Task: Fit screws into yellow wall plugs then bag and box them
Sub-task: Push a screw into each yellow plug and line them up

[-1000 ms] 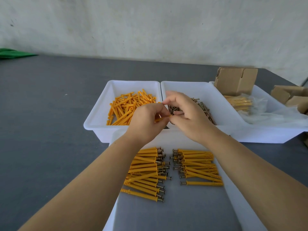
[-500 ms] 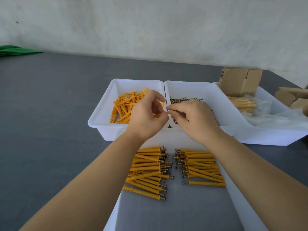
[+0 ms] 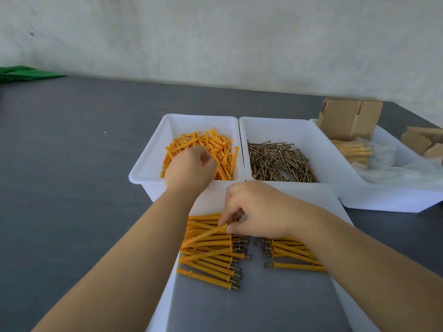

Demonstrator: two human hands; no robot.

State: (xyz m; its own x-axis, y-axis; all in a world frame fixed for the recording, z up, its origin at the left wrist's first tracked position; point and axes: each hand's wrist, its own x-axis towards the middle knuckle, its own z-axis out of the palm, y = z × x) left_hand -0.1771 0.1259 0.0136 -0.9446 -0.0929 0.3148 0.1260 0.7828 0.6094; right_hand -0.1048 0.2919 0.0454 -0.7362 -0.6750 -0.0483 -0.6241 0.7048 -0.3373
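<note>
Both hands have parted: right hand [image 3: 259, 212] pinches a finished plug [image 3: 206, 236] onto the pile, left hand [image 3: 189, 168] curls fingers into loose plugs [image 3: 220, 149] for another.

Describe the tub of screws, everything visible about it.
The screw tub is a white rectangular container that looks like plastic, with sloped walls and a rolled rim, open on top. It stands level on the grey table, middle of three tubs, apparently touching both neighbours. A tangled heap of brownish metal screws covers its near half; the far floor is bare. Neither hand touches it.
</note>
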